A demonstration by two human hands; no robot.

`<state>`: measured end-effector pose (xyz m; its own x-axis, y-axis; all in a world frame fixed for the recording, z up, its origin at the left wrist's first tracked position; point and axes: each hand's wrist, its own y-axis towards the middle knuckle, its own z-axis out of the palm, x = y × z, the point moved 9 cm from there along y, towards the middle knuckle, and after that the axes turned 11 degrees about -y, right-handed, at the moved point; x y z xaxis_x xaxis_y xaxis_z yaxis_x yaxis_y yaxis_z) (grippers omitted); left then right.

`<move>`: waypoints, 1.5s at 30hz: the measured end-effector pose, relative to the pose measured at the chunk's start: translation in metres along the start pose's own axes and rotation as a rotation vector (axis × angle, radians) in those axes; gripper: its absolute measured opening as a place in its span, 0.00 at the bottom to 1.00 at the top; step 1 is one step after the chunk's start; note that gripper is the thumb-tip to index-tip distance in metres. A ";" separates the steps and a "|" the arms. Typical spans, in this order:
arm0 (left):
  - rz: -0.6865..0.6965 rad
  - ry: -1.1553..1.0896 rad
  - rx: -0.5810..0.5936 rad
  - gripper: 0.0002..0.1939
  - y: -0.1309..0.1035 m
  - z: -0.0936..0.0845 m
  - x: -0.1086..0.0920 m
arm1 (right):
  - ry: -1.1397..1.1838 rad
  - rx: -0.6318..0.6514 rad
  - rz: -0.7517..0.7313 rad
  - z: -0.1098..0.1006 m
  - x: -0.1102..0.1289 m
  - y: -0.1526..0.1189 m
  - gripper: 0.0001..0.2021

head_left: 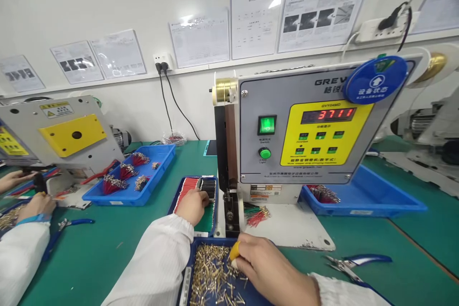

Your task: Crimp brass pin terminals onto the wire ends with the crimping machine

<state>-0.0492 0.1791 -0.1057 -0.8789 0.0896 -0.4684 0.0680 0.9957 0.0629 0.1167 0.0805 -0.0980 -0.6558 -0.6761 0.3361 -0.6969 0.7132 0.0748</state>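
Note:
My left hand (193, 204) reaches over a small blue tray (215, 220) of red, black and green wires, its fingers bent down at the black ones; what they hold, if anything, is hidden. Nearer to me, my right hand (263, 260) has thumb and index finger pressed together, a yellow cover on the fingertip. It is over the right side of a blue tray (258, 294) of brass-coloured pins (211, 272); anything pinched there is too small to name. Behind both trays stands the crimping machine (268, 153), its display reading 3711. Red and green wires (258, 215) lie at its base.
Pliers (353, 263) lie at the right, near a large blue bin (376, 196) with red wires. Another blue bin (158, 172) holds wire bundles. At the left edge, a co-worker's hands (36, 205) work at a second machine (71, 134), beside blue-handled pliers (77, 222).

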 end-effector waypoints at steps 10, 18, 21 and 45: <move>0.026 -0.023 -0.080 0.06 0.002 -0.006 -0.003 | -0.042 0.003 0.009 0.002 -0.002 0.001 0.08; 0.084 0.031 -0.207 0.11 0.015 -0.005 0.001 | -0.019 0.007 0.011 -0.001 0.000 0.000 0.06; 0.087 0.045 -0.208 0.11 0.018 -0.003 0.002 | 0.034 -0.009 0.005 -0.004 0.000 0.000 0.06; 0.265 -0.144 -0.374 0.10 -0.007 -0.021 -0.020 | 0.991 0.198 0.055 -0.060 -0.006 0.046 0.11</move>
<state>-0.0417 0.1703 -0.0785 -0.7782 0.3679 -0.5090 0.0831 0.8637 0.4972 0.1057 0.1283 -0.0402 -0.2148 -0.1208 0.9692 -0.7674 0.6347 -0.0910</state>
